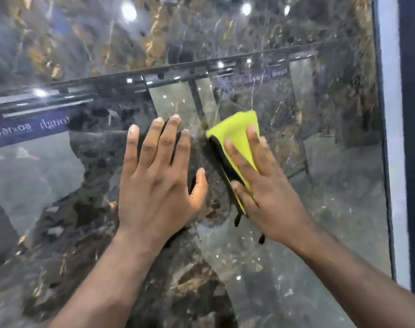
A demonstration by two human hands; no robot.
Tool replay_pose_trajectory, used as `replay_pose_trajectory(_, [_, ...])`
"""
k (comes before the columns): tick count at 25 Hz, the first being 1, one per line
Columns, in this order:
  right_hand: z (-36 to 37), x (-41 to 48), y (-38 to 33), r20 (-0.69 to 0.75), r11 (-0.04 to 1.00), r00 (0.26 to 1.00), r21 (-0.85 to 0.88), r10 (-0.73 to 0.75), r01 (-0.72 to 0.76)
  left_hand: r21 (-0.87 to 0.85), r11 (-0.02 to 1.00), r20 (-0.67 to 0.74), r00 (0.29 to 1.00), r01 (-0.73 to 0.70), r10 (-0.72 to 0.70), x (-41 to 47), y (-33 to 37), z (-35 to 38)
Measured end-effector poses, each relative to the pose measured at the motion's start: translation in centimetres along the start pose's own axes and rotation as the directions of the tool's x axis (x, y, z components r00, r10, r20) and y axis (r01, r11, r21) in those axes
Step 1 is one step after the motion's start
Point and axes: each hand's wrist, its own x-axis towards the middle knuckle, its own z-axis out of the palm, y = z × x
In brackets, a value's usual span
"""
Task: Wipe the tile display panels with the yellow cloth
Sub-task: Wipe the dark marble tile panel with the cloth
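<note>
A glossy dark marble tile display panel (296, 245) fills the view, with brown and gold veins and reflections of ceiling lights. My right hand (263, 185) presses a folded yellow cloth (237, 131) flat against the panel at centre right, fingers straight over it. The cloth has a black edge and a black underside showing on its left. My left hand (159, 176) lies flat on the panel just left of the cloth, fingers spread and straight, holding nothing.
The panel's right edge meets a dark blue frame strip (412, 138) beside a pale band. Reflected in the tile are a dark rail (178, 72) and a blue sign with mirrored lettering (28, 131).
</note>
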Motion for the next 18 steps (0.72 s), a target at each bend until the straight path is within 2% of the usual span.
replay_pose_trajectory(2, [-0.8, -0.3, 3.6, -0.033, 0.999, 0.999, 0.003, 0.043, -0.043, -0.01, 1.0, -0.003, 1.0, -0.001, 0.001, 1.1, 1.6, 0.9])
replay_pose_trajectory(4, [-2.3, 3.0, 6.6, -0.093, 0.984, 0.982, 0.085, 0.162, -0.154, 0.011, 1.0, 0.047, 0.999, -0.017, 0.016, 1.6, 2.8, 1.4])
replay_pose_trajectory(6, [-2.6, 5.7, 7.2, -0.116, 0.974, 0.972, 0.127, 0.205, -0.19, 0.05, 0.998, 0.102, 0.994, -0.043, 0.037, 1.4, 3.4, 2.0])
replay_pose_trajectory(8, [-1.5, 4.9, 6.8, -0.093, 0.986, 0.987, 0.111, 0.133, -0.123, 0.085, 0.995, 0.131, 0.99, -0.06, 0.048, 1.3, 3.4, 2.5])
replay_pose_trajectory(10, [-0.5, 1.0, 7.0, 0.002, 0.996, 0.998, 0.069, 0.064, -0.064, 0.093, 0.994, 0.147, 0.988, -0.063, 0.049, 1.1, 3.3, 2.4])
replay_pose_trajectory(12, [-0.8, -0.5, 9.1, 0.025, 0.979, 0.985, 0.105, 0.171, -0.173, 0.088, 0.994, 0.157, 0.986, -0.067, 0.053, 1.1, 3.4, 2.5])
replay_pose_trajectory(14, [-1.7, 1.6, 10.5, -0.03, 0.91, 0.928, 0.209, 0.371, -0.357, 0.079, 0.994, 0.175, 0.983, -0.073, 0.058, 1.1, 3.4, 2.4])
replay_pose_trajectory(15, [-2.2, 3.1, 10.3, -0.054, 0.886, 0.907, 0.241, 0.419, -0.395, 0.074, 0.995, 0.178, 0.982, -0.07, 0.056, 1.0, 3.3, 2.3])
replay_pose_trajectory(16, [-2.5, 4.3, 9.4, -0.057, 0.891, 0.913, 0.249, 0.404, -0.379, 0.067, 0.995, 0.172, 0.984, -0.068, 0.055, 1.0, 3.3, 2.3])
replay_pose_trajectory(18, [-2.0, 3.6, 6.5, -0.019, 0.941, 0.96, 0.203, 0.279, -0.27, 0.056, 0.996, 0.165, 0.984, -0.073, 0.063, 1.0, 3.4, 2.2])
